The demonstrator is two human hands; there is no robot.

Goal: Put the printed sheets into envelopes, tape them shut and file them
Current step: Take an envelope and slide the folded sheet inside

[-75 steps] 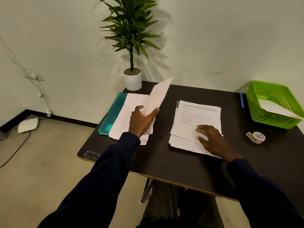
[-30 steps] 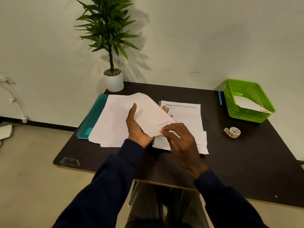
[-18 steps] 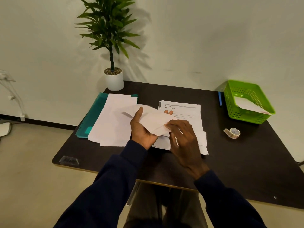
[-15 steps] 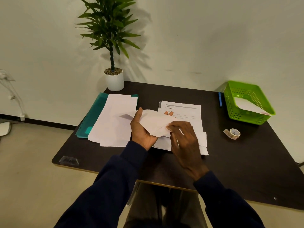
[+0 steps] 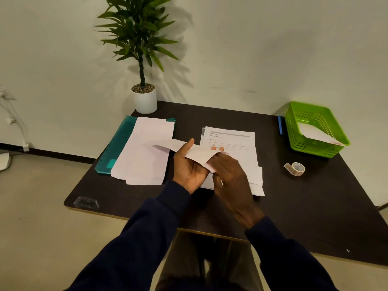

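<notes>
My left hand (image 5: 189, 166) holds a white envelope (image 5: 198, 154) above the middle of the dark table (image 5: 294, 206), thumb on top and fingertips showing past its far edge. My right hand (image 5: 230, 177) grips the envelope's near right corner. Behind them lies a stack of printed sheets (image 5: 233, 143). To the left, a pile of white envelopes (image 5: 144, 152) rests on a teal folder (image 5: 117, 145). A roll of clear tape (image 5: 295, 169) lies at the right. The green basket (image 5: 294, 127) at the back right holds one envelope (image 5: 315, 134).
A potted plant (image 5: 144, 97) stands at the table's back left corner against the wall. A blue pen (image 5: 279, 124) lies just left of the basket. A small clear object (image 5: 86, 202) sits at the table's near left corner. Cables hang on the wall at far left.
My left hand lifted one envelope off the pile and brought it to the middle. My right hand left the printed sheets and took hold of the envelope, which now lies flatter.
</notes>
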